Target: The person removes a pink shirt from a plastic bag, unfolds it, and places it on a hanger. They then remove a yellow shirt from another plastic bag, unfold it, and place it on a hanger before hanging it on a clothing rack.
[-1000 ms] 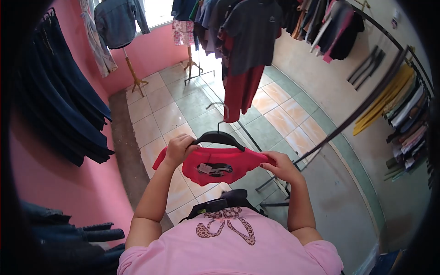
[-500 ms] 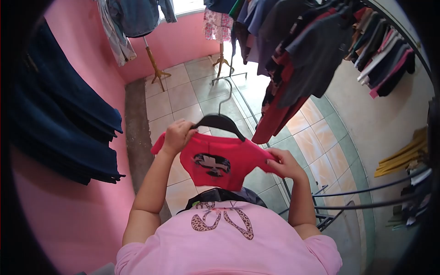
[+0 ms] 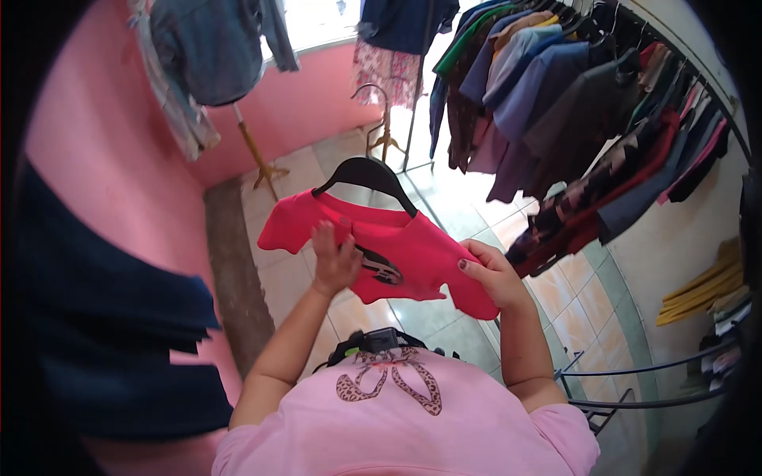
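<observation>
A red-pink T-shirt (image 3: pixel 429 254) with a dark print on its front hangs on a black clothes hanger (image 3: pixel 367 170) with a metal hook, held out in front of my body. My left hand (image 3: pixel 336 260) lies against the shirt's front beside the print, its fingers spread and not gripping. At the other side my right hand (image 3: pixel 492 278) pinches the shirt near the sleeve, thumb on top. The lower part of the print is partly hidden by folds.
Clothes on hangers (image 3: pixel 548 87) fill a rail at the upper right. Dark trousers (image 3: pixel 111 317) hang along the pink wall at left. A denim jacket (image 3: pixel 208 51) stands on a wooden-legged stand. A black metal rack (image 3: pixel 651 404) is at the lower right.
My left hand has let go of the shirt's shoulder by the hanger and moved onto the shirt's front. My right hand still holds its side. The view has tilted up and shifted.
</observation>
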A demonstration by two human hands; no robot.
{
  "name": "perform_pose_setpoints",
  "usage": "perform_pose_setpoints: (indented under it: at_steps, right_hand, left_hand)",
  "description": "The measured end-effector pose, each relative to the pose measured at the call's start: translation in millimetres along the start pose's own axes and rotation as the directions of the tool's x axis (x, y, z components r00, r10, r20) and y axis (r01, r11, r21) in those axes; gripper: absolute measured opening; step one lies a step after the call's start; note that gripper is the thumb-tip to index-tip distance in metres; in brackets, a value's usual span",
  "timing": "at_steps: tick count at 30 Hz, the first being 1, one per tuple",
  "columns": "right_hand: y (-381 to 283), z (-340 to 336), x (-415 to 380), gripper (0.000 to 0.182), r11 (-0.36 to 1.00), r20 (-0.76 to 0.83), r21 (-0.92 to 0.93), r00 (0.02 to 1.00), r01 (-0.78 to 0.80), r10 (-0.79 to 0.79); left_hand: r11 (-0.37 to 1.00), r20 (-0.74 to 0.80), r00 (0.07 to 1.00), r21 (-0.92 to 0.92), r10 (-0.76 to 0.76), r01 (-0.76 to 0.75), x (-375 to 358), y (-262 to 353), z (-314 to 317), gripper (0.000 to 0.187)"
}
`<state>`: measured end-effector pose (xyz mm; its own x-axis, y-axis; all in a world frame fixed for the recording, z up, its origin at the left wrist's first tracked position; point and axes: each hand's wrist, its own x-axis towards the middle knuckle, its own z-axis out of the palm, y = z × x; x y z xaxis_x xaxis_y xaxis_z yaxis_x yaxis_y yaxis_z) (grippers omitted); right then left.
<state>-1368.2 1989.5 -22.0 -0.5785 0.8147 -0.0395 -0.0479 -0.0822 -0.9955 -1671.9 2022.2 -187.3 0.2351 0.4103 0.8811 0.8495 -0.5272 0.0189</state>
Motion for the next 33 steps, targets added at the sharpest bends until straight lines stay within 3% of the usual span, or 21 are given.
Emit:
perform_pose_setpoints:
  at_steps: [2,6,7,10,11,13,14,16,18,20,24,26,30,32,33]
  right_hand:
    - [-16,5,34,0.022,0.992,-0.135,0.123,0.991,0.016,0.001]
    - [-47,-3,93,0.026,0.969,-0.341,0.225,0.940,0.100,-0.018]
    - [-54,-8,107,0.029,0.953,-0.393,0.267,0.919,0.141,-0.025]
    - [-74,-26,152,0.030,0.927,-0.499,0.277,0.863,0.253,-0.086]
    - [-81,-38,167,0.032,0.936,-0.521,0.227,0.846,0.270,-0.117]
    - [-102,-51,196,0.032,0.917,-0.543,0.229,0.825,0.325,-0.157]
    - [-115,-58,213,0.033,0.891,-0.550,0.232,0.808,0.390,-0.211]
    - [-141,-73,249,0.031,0.879,-0.579,0.191,0.773,0.438,-0.259]
    - [-165,-91,284,0.030,0.870,-0.603,0.153,0.742,0.468,-0.293]
    - [-188,-115,323,0.024,0.876,-0.647,0.011,0.672,0.481,-0.361]
    - [-228,-178,393,0.019,0.824,-0.686,-0.158,0.539,0.545,-0.488]
    - [-251,-192,419,0.018,0.822,-0.777,-0.103,0.471,0.561,-0.418]
    - [-264,-230,471,0.020,0.825,-0.856,-0.177,0.331,0.536,-0.398]
    - [-254,-239,502,0.020,0.905,-0.870,-0.259,0.325,0.338,-0.371]
    - [-247,-247,519,0.020,0.900,-0.877,-0.268,0.300,0.345,-0.376]
  left_hand:
    - [0.985,0.404,0.911,-0.108,-0.080,0.134,-17,-23,30,0.067]
    - [0.972,0.775,0.627,-0.078,-0.082,0.224,-58,-107,83,0.071]
    - [0.975,0.876,0.473,-0.016,-0.093,0.222,-68,-125,93,0.070]
    - [0.967,0.995,-0.061,0.091,-0.079,0.236,-72,-167,124,0.068]
    - [0.971,0.996,-0.057,0.073,-0.062,0.229,-71,-183,140,0.068]
    - [0.927,0.975,-0.210,0.143,-0.072,0.347,-81,-216,169,0.066]
    - [0.929,0.977,-0.205,0.134,-0.065,0.344,-86,-234,178,0.066]
    - [0.879,0.988,-0.031,0.151,-0.153,0.452,-95,-275,196,0.061]
    - [0.766,0.960,-0.105,0.272,-0.261,0.582,-81,-297,189,0.055]
    - [0.713,0.943,-0.190,0.332,-0.275,0.618,-95,-329,192,0.052]
    - [0.738,0.900,-0.291,0.433,-0.324,0.518,-162,-397,197,0.048]
    - [0.603,0.849,-0.469,0.511,-0.244,0.612,-188,-427,196,0.042]
    - [0.623,0.881,-0.396,0.467,-0.261,0.628,-174,-509,232,0.041]
    - [0.628,0.901,-0.339,0.433,-0.273,0.646,-148,-548,265,0.040]
    - [0.628,0.910,-0.311,0.415,-0.276,0.658,-134,-563,280,0.040]
